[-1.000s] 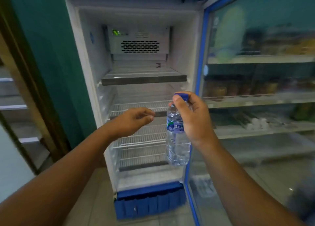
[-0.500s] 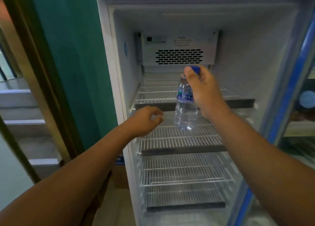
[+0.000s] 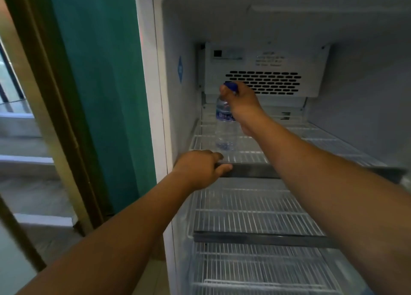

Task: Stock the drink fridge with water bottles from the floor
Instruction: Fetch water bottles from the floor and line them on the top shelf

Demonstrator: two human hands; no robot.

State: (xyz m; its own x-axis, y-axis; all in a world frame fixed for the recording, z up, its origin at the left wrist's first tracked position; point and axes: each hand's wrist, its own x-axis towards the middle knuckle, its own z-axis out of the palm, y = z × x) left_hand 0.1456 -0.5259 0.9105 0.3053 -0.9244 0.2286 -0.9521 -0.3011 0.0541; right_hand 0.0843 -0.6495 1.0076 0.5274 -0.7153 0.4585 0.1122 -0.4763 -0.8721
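I have my right hand (image 3: 243, 108) closed around the neck of the water bottle (image 3: 224, 130), fingers wrapped just under its blue cap (image 3: 231, 86). The bottle is clear, ribbed plastic with a blue label band, hanging upright over the left rear of the top shelf (image 3: 311, 139); whether its base touches the wire I cannot tell. My left hand (image 3: 200, 168) rests with its grip curled over the dark front rail (image 3: 255, 172) of that shelf, thumb beneath, holding nothing else. The shelves are white wire grids with flat dark front strips; behind sits a white fan housing (image 3: 266, 70) with rows of oblong slots. Compared with half a second ago, the bottle has gone from mid-air before the second shelf up and deeper inside the fridge (image 3: 160, 116), and my left hand has moved from hovering to the rail.
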